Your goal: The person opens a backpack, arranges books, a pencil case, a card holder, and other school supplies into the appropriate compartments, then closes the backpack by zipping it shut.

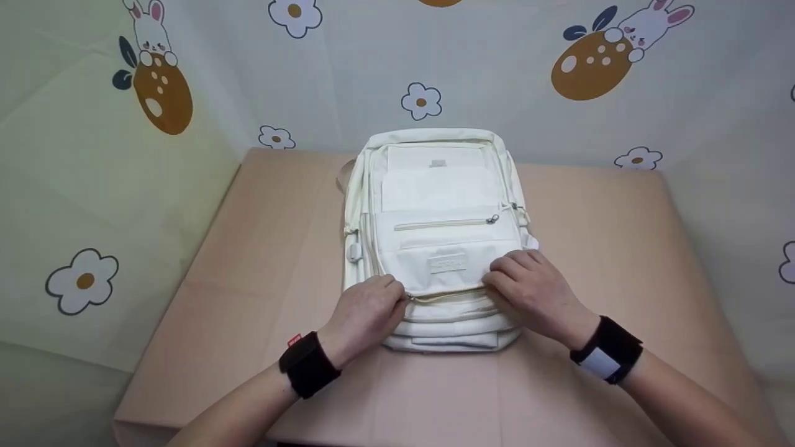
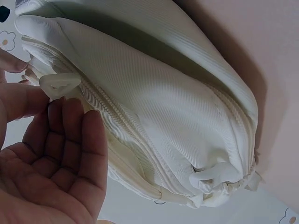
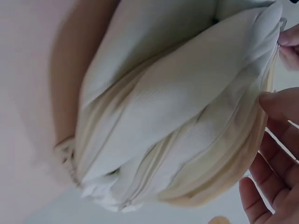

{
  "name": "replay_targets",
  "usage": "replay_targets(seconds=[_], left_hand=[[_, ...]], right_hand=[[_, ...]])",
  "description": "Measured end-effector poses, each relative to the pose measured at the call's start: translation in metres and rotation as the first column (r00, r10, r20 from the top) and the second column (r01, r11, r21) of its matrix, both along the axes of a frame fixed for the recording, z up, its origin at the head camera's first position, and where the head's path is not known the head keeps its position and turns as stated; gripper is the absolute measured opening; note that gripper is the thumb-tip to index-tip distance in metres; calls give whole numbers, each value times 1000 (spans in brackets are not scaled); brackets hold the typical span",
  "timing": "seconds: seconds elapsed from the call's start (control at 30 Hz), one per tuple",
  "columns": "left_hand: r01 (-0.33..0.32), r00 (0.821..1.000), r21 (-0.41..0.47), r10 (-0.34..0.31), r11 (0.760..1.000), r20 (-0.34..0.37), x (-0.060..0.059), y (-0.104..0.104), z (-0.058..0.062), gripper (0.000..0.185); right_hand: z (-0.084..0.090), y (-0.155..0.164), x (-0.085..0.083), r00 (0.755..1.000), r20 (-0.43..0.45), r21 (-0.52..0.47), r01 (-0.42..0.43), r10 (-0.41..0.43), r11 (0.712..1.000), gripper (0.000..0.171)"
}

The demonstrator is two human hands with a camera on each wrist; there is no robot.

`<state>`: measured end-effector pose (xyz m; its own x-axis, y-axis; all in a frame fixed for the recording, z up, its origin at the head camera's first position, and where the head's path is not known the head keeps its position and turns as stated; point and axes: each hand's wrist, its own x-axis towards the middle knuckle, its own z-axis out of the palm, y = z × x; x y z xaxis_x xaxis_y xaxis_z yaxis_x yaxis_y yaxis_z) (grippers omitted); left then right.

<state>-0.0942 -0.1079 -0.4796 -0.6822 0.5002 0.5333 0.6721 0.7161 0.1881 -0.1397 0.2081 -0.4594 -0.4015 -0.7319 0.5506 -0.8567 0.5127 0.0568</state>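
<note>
A white backpack (image 1: 438, 205) lies flat on the table, front side up, its bottom end toward me. My left hand (image 1: 395, 297) is at the left end of the lower front-pocket zipper. In the left wrist view, that hand (image 2: 56, 101) pinches the white zipper pull tab (image 2: 58, 85) between thumb and fingers. My right hand (image 1: 500, 280) rests on the right part of the same pocket, fingers bent and gripping the fabric by the zipper line. The right wrist view shows its fingers (image 3: 280, 105) curled at the pocket's edge on the backpack (image 3: 177, 102).
The backpack sits on a pinkish-beige table (image 1: 621, 261) with bare surface on both sides and in front. A cloth backdrop (image 1: 559, 124) printed with rabbits and flowers hangs behind and to the left. Each wrist wears a black band.
</note>
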Motion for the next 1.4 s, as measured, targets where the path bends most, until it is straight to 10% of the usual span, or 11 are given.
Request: replay_targets(seconds=[0.77, 1.4], left_hand=[[-3, 1000, 14, 2, 1000, 22, 4, 3, 4, 11], [28, 996, -114, -38, 993, -79, -4, 51, 10, 16]], right_hand=[[-7, 18, -5, 1000, -8, 116, 5, -4, 993, 17], [-12, 15, -7, 1000, -24, 78, -4, 6, 997, 21]])
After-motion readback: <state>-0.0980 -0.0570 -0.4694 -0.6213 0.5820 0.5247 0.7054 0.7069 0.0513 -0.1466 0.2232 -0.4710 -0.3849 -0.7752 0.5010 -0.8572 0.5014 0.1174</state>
